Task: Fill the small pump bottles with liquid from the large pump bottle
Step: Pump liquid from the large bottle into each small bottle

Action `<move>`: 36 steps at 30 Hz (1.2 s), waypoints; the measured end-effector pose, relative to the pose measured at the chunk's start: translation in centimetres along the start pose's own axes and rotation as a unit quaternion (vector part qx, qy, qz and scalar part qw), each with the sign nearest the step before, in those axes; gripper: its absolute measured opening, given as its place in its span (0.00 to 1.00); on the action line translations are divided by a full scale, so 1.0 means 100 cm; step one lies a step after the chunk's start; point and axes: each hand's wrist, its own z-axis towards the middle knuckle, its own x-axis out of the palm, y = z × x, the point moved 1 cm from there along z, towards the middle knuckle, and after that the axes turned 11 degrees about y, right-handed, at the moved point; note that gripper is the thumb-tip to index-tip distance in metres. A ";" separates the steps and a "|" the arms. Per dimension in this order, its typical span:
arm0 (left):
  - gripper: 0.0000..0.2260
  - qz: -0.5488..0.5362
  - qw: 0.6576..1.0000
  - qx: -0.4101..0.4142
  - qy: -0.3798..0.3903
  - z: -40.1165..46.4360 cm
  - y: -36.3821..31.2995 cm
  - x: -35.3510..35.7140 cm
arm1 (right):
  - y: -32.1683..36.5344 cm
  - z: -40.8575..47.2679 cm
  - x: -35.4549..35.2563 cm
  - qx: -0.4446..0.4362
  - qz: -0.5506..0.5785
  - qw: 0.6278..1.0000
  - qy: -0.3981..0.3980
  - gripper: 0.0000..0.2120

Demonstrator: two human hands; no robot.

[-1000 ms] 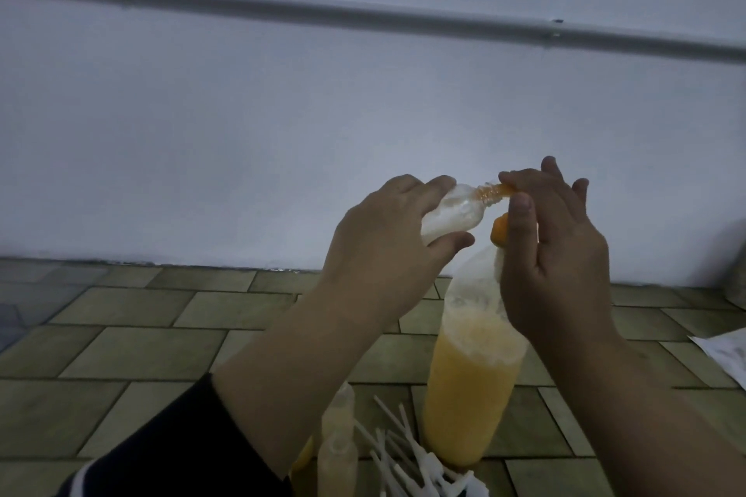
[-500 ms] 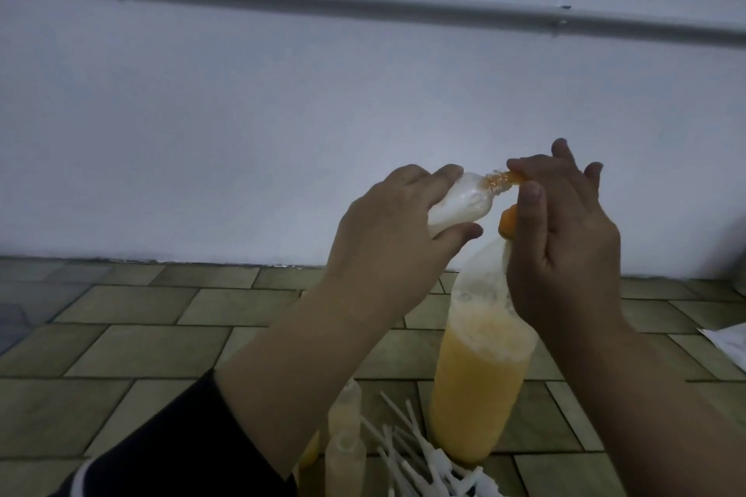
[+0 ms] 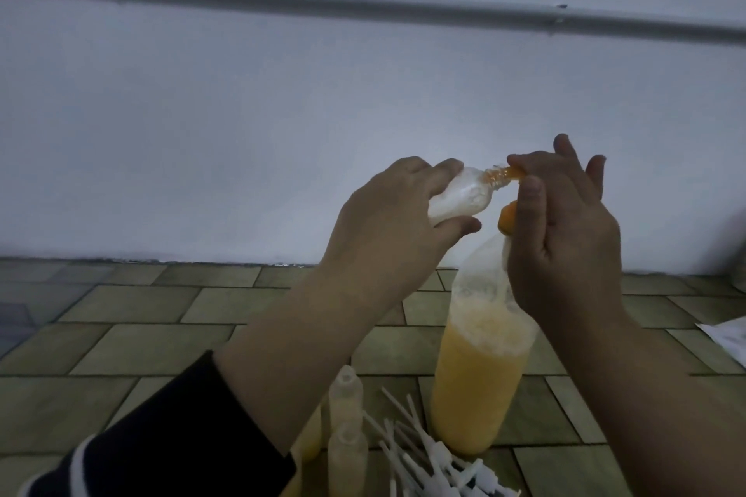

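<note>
I hold the small bottle (image 3: 183,200) tipped on its side in my left hand (image 3: 387,230), fingers curled round it, so its open neck meets the orange nozzle (image 3: 513,173) of the large pump bottle (image 3: 480,367). My right hand (image 3: 565,230), just right of it, pinches that pump head, likely ready to press.

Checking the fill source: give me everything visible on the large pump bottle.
The large pump bottle stands upright on the tiled surface, clear plastic, roughly two-thirds full of foamy orange-yellow liquid. Its orange pump head is under the right hand; the spout meets the mouth of the small bottle that the left hand holds tilted.
</note>
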 end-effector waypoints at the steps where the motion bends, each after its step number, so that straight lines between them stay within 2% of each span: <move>1: 0.24 -0.003 1.000 -0.004 0.006 -0.001 0.001 0.002 | -0.002 -0.002 0.002 0.002 0.000 1.000 -0.001 0.22; 6: 0.24 -0.010 0.999 -0.019 0.038 -0.006 0.003 0.006 | -0.002 -0.009 0.006 0.011 0.009 1.000 0.020 0.22; 10: 0.24 -0.021 0.999 -0.019 0.026 -0.002 0.004 -0.005 | 0.006 -0.001 -0.002 -0.001 -0.009 0.999 0.037 0.24; 17: 0.24 -0.026 0.999 -0.006 0.018 -0.001 0.002 0.002 | 0.002 -0.006 0.005 0.015 0.006 1.000 0.004 0.22; 24: 0.24 -0.019 0.999 -0.015 0.029 -0.001 0.004 0.002 | 0.002 -0.005 0.004 -0.004 -0.009 1.000 0.026 0.22; 29: 0.24 -0.011 1.000 0.002 0.012 0.005 -0.001 -0.005 | 0.002 0.003 -0.004 -0.021 -0.015 1.000 0.014 0.23; 36: 0.24 -0.002 1.000 -0.003 0.021 -0.004 0.005 0.009 | -0.001 -0.011 0.010 0.000 0.015 1.000 -0.004 0.21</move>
